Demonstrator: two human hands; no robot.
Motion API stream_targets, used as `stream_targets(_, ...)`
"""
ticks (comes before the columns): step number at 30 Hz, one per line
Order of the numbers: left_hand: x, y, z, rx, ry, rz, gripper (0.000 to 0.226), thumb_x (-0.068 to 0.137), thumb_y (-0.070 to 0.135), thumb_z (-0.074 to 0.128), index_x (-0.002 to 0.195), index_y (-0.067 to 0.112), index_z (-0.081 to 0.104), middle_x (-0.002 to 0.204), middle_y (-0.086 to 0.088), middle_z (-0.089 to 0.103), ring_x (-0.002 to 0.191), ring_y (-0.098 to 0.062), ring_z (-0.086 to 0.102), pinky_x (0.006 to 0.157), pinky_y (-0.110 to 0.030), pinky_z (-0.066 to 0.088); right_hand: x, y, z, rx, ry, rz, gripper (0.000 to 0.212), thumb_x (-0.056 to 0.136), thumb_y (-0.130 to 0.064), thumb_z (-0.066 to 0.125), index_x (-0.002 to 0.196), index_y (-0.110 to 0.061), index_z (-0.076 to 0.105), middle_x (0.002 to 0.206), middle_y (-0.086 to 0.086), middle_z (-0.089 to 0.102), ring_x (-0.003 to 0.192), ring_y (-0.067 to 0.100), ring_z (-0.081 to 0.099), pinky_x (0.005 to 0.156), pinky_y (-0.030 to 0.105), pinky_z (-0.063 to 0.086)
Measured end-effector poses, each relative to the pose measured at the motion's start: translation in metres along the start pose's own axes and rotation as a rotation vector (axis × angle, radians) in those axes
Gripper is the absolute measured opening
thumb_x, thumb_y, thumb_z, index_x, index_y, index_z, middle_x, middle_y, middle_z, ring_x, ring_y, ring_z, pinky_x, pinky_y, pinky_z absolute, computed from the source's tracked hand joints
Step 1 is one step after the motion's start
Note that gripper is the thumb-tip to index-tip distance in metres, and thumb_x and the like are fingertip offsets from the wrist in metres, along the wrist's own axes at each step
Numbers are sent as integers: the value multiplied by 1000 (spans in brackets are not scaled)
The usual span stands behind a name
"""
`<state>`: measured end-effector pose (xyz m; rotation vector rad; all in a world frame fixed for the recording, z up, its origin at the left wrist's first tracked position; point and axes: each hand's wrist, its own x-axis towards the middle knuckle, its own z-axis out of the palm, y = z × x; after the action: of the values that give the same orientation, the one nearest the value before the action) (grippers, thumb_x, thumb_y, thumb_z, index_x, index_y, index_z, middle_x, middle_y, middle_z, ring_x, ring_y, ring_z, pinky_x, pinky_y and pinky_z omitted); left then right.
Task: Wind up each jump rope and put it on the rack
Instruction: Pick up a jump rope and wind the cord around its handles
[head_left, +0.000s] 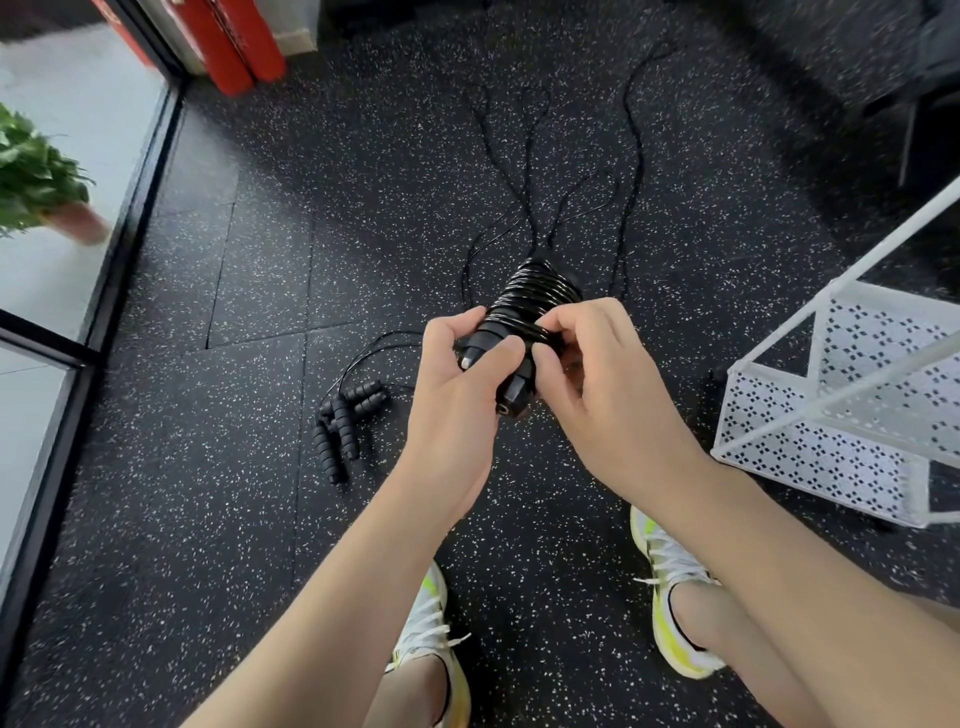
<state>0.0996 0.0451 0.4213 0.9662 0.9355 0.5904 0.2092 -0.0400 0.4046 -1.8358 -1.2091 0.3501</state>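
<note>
Left hand (457, 384) grips paired black plastic handles (511, 387); right hand (597, 374) pinches glossy black cord coils (540, 299) wound round them, above floor. Cord looks thin, springy, slick: keep last turn pinched. White perforated metal rack (831, 415) right; unwound ropes' ribbed black handles (345, 421) left.

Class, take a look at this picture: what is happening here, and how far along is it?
A person is winding a black jump rope around its own handles, gripping the bundle with the left hand and the right hand. The cord is mostly coiled. More jump rope handles lie on the speckled floor to the left, with loose cords trailing ahead. The white rack stands to the right; no rope shows on the part in view.
</note>
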Motion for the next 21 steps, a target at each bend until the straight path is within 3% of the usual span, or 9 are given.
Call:
stream_targets(3, 1, 4, -5, -1, 5, 2, 31, 100, 4, 60, 128, 14, 52, 121, -14, 66, 90, -23, 64, 69, -37, 51, 1, 2, -3, 42, -2, -26, 23, 100, -24, 61, 123, -20, 62, 111, -10, 51, 98, 1, 56, 83, 6, 39)
stream_targets(7, 0, 1, -6, 11, -18, -4, 31, 100, 4, 59, 129, 13, 51, 122, -15, 66, 88, -23, 65, 67, -37, 50, 4, 3, -8, 128, 19, 5, 25, 91, -17, 72, 116, -18, 71, 106, -9, 60, 92, 7, 60, 80, 6, 41)
stream_targets(10, 1, -1, -5, 42, -21, 15, 29, 100, 6, 61, 125, 16, 52, 127, -18, 65, 94, -26, 65, 72, -41, 51, 7, 3, -12, 188, 17, 26, 26, 86, -14, 76, 110, -20, 72, 102, -9, 63, 90, 10, 63, 77, 11, 47)
stream_targets(16, 1, -1, -8, 77, -32, 30, 28, 100, 9, 62, 123, 21, 52, 127, -16, 64, 97, -27, 66, 75, -42, 53, 8, 4, -13, 270, -36, 89, 29, 84, -16, 75, 109, -28, 69, 102, -13, 60, 92, 13, 65, 81, 36, 58)
stream_targets(21, 1, 0, -8, 77, -56, 26, 26, 101, 8, 60, 123, 19, 51, 127, -15, 65, 101, -28, 67, 76, -40, 53, 7, 3, -13, 213, -24, 41, 29, 83, -15, 74, 110, -25, 69, 103, -11, 61, 92, 15, 64, 78, 31, 56)
